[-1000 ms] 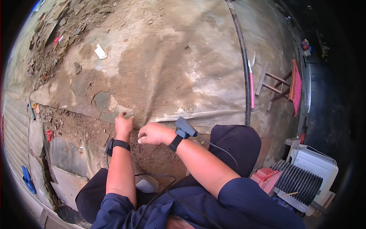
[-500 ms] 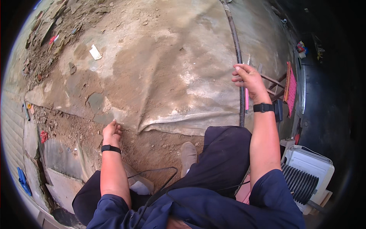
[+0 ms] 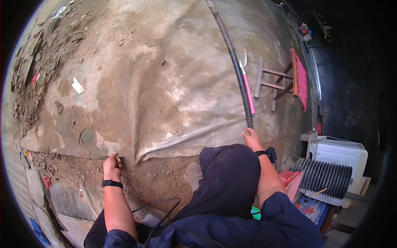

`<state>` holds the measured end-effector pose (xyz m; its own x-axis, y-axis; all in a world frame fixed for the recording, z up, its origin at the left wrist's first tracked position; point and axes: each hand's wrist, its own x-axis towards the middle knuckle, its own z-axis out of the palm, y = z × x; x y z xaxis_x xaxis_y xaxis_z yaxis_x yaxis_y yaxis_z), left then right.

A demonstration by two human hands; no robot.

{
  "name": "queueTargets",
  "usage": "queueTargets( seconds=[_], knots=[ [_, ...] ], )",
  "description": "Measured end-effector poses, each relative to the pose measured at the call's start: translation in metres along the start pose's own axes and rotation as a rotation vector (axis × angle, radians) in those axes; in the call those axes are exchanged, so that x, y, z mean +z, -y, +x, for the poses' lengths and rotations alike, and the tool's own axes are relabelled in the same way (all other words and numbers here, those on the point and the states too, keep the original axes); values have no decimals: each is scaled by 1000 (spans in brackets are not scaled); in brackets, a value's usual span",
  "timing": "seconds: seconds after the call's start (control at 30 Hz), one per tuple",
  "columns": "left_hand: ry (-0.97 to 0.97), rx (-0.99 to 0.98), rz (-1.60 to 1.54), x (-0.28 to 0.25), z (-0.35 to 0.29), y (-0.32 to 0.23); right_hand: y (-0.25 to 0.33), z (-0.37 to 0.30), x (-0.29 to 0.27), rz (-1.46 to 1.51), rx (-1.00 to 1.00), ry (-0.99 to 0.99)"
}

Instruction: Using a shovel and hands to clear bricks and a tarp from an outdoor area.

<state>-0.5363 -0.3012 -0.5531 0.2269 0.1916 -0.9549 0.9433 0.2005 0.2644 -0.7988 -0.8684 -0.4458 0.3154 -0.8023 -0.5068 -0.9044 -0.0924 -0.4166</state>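
Note:
A large dusty beige sheet point(image 3: 173, 95) covers the ground in front of me. My left hand point(image 3: 112, 165), with a black wristband, pinches the sheet's near edge beside bare soil point(image 3: 157, 177). A long black pipe point(image 3: 231, 62) runs across the sheet from the far side. My right hand point(image 3: 249, 137), wearing a black watch, is closed around the pipe's near end. A pink-handled tool point(image 3: 248, 91) lies just right of the pipe, beyond my right hand. My dark-trousered knee point(image 3: 227, 173) rises between my arms.
A wooden stool point(image 3: 279, 80) with a pink seat lies tipped on its side at the right. A white appliance point(image 3: 339, 153) and a grey ribbed hose point(image 3: 320, 178) stand at the lower right. Rubble and stones point(image 3: 33, 78) line the left edge. A white scrap point(image 3: 77, 85) rests on the sheet.
My right hand has come back from beside the pink-handled tool to the black pipe's near end. My left hand stays at the sheet's edge.

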Motion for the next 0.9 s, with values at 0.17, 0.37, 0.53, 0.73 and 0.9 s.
queueTargets(
  seconds=[0.17, 0.37, 0.53, 0.73, 0.9],
  knots=[
    [-173, 440, -188, -13, -37, -19, 6, 4, 2, -248, -95, -138],
    [-69, 469, -443, 22, -77, -29, 4, 13, -8, -160, 85, -154],
    [-78, 86, -257, 6, -91, -28, -9, 42, 11, -131, 62, -127],
    [-102, 408, -53, 7, -77, -20, -35, 60, -3, -302, 26, -47],
    [-114, 849, -2, 18, -103, -58, -9, 38, 1, -359, 68, -106]
  ],
)
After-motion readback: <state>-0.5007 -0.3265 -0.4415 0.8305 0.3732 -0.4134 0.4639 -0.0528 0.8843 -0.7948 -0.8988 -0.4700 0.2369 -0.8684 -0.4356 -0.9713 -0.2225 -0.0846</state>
